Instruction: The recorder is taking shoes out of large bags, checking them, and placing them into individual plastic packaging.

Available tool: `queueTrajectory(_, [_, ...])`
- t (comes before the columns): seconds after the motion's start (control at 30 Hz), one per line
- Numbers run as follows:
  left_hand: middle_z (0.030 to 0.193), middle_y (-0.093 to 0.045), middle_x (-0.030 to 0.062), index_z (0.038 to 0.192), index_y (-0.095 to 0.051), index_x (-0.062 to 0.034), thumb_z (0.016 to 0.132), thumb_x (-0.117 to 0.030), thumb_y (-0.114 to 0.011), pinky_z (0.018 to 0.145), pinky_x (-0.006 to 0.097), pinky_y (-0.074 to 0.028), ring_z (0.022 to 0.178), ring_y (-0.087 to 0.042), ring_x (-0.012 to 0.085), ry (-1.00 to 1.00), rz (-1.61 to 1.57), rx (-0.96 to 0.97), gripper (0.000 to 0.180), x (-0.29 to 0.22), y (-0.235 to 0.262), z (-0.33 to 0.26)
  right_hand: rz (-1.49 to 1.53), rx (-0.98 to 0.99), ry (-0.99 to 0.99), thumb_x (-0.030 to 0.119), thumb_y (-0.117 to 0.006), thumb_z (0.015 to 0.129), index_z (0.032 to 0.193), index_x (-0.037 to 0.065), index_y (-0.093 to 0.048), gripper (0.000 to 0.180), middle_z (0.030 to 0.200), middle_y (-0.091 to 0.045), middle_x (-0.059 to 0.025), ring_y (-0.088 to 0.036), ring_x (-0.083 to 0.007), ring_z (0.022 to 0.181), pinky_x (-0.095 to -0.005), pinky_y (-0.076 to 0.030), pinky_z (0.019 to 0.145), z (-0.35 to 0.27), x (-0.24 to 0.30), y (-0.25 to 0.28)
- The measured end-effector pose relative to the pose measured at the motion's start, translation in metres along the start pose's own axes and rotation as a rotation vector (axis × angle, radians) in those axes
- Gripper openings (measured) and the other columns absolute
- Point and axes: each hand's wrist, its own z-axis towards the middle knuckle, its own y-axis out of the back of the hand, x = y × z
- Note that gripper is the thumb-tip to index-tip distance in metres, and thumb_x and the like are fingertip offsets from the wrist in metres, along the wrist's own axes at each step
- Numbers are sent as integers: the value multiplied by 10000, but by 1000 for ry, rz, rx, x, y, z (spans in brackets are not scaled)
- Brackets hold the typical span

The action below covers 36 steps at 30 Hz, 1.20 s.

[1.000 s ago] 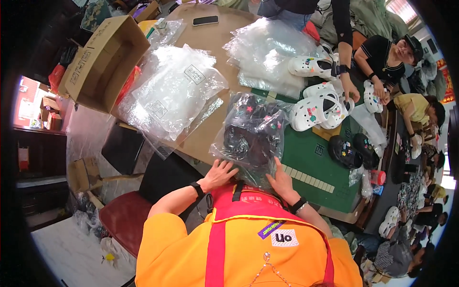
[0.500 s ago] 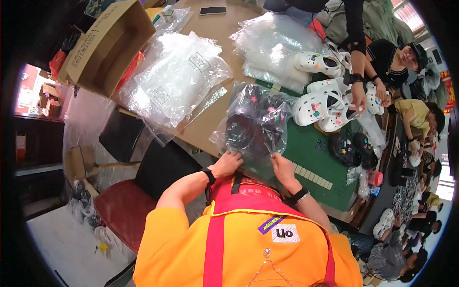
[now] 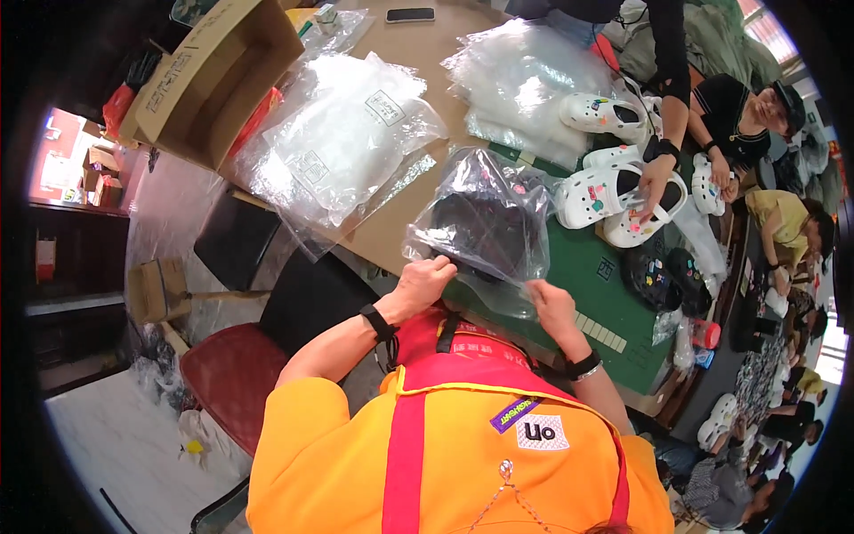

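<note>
While the person in the orange shirt leans over the green mat [image 3: 614, 294], both of their hands work at the near edge of a clear plastic bag [image 3: 485, 222] that holds a pair of dark clogs [image 3: 471, 233]. The left hand [image 3: 425, 281] has its fingers curled shut, pinching the bag's near-left corner; the right hand [image 3: 550, 301] pinches the near-right edge between thumb and fingers. The bag lies on the mat's left edge, partly over the bare tabletop beside it, with its mouth toward the person.

To the left of the mat, a loose heap of empty clear bags [image 3: 342, 142] spreads across the table, and a second heap [image 3: 525, 84] lies beyond the mat. An open cardboard box [image 3: 218, 80] stands further left of the first heap. On the far right part of the mat sit white clogs [image 3: 605, 191], and another person's hand [image 3: 656, 178] rests on one of them.

The film looks thin and slippery, so a pinch could slide off and let the mouth gape. A hard tug could tear the plastic or tip the clogs out toward the table's edge.
</note>
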Motion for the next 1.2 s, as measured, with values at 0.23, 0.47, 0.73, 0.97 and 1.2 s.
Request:
queueTrajectory(0.23, [879, -574, 44, 940, -546, -16, 891, -161, -443, 570, 209, -433, 685, -523, 65, 618, -1173, -289, 185, -15, 48, 22, 197, -304, 181, 103, -490, 807, 819, 55, -522, 58, 855, -552, -73, -491, -231, 864, -305, -367, 778, 34, 43, 52])
queueTrajectory(0.47, [811, -538, 88, 781, -487, -10, 866, -126, -363, 648, 238, -383, 679, -472, 115, 326, -1324, -579, 191, -20, 112, 72, 1162, -420, -15, 198, -356, 874, 875, 25, -515, 235, 1029, -552, -97, -492, -192, 979, -296, -340, 871, 59, 52, 92])
queueTrajectory(0.73, [603, -457, 14, 662, -499, -30, 823, -171, -481, 475, 217, -294, 525, -392, 71, 244, -1138, -461, 215, -50, 121, 100, 1444, -425, -91, 186, -350, 856, 813, 48, -436, 168, 954, -583, -150, -533, -191, 914, -299, -384, 818, 22, 65, 80])
queueTrajectory(0.97, [674, -582, 111, 1056, -546, -144, 722, -51, -533, 539, 324, -441, 572, -552, 231, -105, -409, -91, 347, -79, 109, 142, 1234, -320, -112, 202, -397, 866, 788, 53, -439, 174, 895, -603, -100, -437, -78, 673, -218, -354, 606, 9, 63, 50])
queueTrajectory(1.2, [665, -557, 131, 834, -521, -67, 801, -174, -499, 553, 392, -429, 651, -561, 302, -141, -303, -58, 114, -89, 101, 164, 1275, -311, -84, 153, -416, 870, 971, 12, -454, 177, 935, -542, -44, -483, -112, 886, -219, -377, 765, -2, 59, 60])
